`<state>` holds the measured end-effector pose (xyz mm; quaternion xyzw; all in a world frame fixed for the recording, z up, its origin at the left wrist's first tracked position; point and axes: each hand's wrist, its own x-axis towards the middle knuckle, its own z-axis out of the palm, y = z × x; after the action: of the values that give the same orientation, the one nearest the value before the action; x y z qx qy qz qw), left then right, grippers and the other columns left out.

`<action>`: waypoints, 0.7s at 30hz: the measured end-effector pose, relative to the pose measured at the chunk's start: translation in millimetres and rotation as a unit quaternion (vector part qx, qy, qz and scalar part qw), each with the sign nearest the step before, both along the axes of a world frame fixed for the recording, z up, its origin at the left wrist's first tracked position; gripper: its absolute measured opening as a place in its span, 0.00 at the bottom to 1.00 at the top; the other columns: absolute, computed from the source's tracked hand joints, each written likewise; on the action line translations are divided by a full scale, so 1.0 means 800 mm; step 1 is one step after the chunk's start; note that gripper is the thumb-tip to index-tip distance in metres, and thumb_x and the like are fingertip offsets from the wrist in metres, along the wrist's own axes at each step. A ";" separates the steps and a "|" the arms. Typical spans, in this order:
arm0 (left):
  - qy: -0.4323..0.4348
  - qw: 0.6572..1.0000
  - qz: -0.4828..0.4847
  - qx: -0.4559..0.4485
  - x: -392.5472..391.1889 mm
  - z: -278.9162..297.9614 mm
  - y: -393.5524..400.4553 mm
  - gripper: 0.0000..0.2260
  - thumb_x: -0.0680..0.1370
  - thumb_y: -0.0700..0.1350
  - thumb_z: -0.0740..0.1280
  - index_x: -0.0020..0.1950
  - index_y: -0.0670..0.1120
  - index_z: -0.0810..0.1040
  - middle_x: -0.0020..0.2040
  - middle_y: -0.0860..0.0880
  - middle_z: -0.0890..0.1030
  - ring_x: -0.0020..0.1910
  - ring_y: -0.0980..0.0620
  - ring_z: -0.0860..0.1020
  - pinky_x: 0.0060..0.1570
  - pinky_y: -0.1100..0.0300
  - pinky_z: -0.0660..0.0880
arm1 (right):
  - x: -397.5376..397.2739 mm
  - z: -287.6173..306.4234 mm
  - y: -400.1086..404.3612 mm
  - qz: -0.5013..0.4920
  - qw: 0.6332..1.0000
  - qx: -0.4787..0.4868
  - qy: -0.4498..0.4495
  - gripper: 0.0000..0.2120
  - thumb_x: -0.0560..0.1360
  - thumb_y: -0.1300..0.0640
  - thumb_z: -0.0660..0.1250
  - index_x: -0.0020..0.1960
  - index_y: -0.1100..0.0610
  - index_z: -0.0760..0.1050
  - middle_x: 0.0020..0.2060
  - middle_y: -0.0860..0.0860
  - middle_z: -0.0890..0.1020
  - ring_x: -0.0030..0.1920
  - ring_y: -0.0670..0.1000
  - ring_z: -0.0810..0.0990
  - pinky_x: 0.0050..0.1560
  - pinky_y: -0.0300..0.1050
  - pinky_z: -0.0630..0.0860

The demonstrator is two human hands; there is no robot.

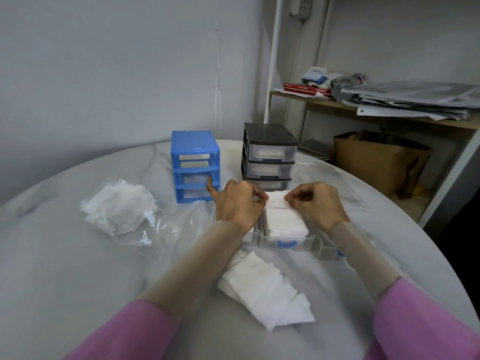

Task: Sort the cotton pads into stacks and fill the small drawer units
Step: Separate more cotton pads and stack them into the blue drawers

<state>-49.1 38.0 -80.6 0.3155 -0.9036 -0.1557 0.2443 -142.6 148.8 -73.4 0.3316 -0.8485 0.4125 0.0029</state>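
My left hand [237,203] and my right hand [317,203] pinch opposite sides of a white cotton pad stack [275,200] over a clear pulled-out drawer [285,244] with a blue handle. That drawer holds a neat pad stack [284,223]. A fanned row of loose pads [267,284] lies in front of it. The blue drawer unit [194,166] stands behind my left hand with its top two slots without drawers. The black drawer unit [268,154] stands behind my hands, its clear drawers in place with white pads inside.
A clear plastic bag with more pads [119,206] lies at the left on the round white table [78,268]. Another clear drawer [328,249] sits to the right of the filled one. Shelves with papers [415,100] and a cardboard box [376,162] stand at the right.
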 end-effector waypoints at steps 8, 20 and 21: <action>0.082 0.996 -0.030 0.016 0.022 0.012 0.004 0.07 0.78 0.47 0.64 0.48 0.57 0.81 0.49 0.59 0.80 0.51 0.57 0.73 0.66 0.51 0.53 | 0.017 0.014 0.015 0.059 0.996 -0.040 0.061 0.06 0.73 0.65 0.68 0.43 0.55 0.81 0.38 0.48 0.80 0.37 0.42 0.74 0.36 0.22 0.69; 0.071 0.952 -0.270 0.127 0.125 -0.012 0.010 0.06 0.74 0.39 0.69 0.48 0.47 0.83 0.43 0.52 0.83 0.44 0.54 0.79 0.46 0.67 0.74 | 0.102 0.012 0.053 0.256 0.949 0.171 0.063 0.14 0.70 0.48 0.72 0.51 0.54 0.81 0.46 0.48 0.82 0.43 0.42 0.76 0.43 0.31 0.72; 0.065 0.951 -0.273 0.133 0.131 -0.014 0.010 0.06 0.74 0.39 0.69 0.49 0.47 0.83 0.45 0.51 0.83 0.44 0.54 0.79 0.47 0.68 0.74 | 0.105 0.011 0.053 0.256 0.943 0.202 0.067 0.17 0.69 0.46 0.73 0.53 0.54 0.80 0.48 0.48 0.81 0.45 0.43 0.76 0.46 0.33 0.72</action>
<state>56.1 45.8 -91.5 0.0760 -0.9086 -0.3551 0.2062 -58.7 191.4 -64.9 0.5575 -0.7987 0.1959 -0.1133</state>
